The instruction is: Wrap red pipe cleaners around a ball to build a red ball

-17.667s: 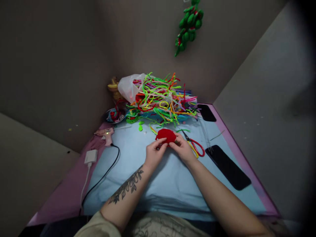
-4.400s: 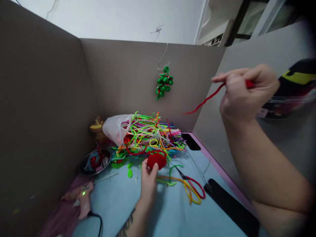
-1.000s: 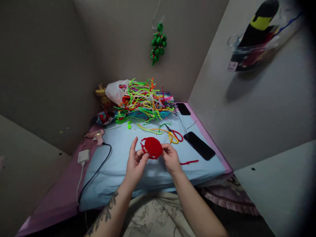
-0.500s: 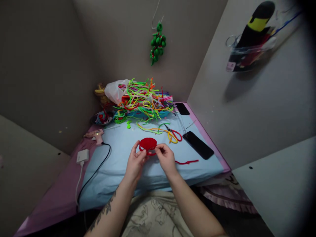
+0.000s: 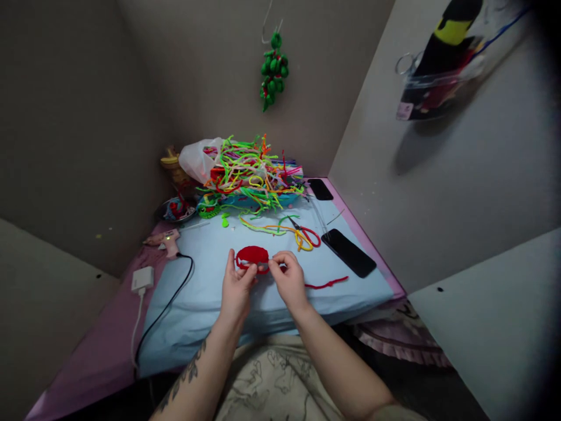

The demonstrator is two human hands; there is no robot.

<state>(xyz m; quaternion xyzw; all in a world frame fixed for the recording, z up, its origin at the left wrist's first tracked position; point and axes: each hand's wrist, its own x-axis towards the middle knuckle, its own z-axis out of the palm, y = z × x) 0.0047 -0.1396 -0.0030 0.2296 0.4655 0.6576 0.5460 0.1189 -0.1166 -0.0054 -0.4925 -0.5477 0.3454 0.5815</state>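
Above the cloth I hold a round red pipe-cleaner piece (image 5: 252, 254), a filled disc with a thin open loop along its near side. My left hand (image 5: 237, 285) grips its left and near edge between thumb and fingers. At the right edge, my right hand (image 5: 289, 279) pinches the red pipe cleaner of the loop; its fingertips partly hide that spot. Another length of red pipe cleaner (image 5: 328, 285) shows on the cloth, to the right of my right hand. Scissors (image 5: 307, 233) with red and yellow handles lie farther back.
A pile of colourful pipe cleaners (image 5: 249, 175) stands at the back beside a white plastic bag (image 5: 197, 161). Right lie a large black phone (image 5: 349, 252) and a smaller one (image 5: 320, 189). Left are a pink glue gun (image 5: 170, 241), a white adapter (image 5: 142, 279) and a black cord (image 5: 175, 304).
The red piece has moved left and tilted, so its disc looks flatter. Both hands stay on it. The whole view has shifted slightly.
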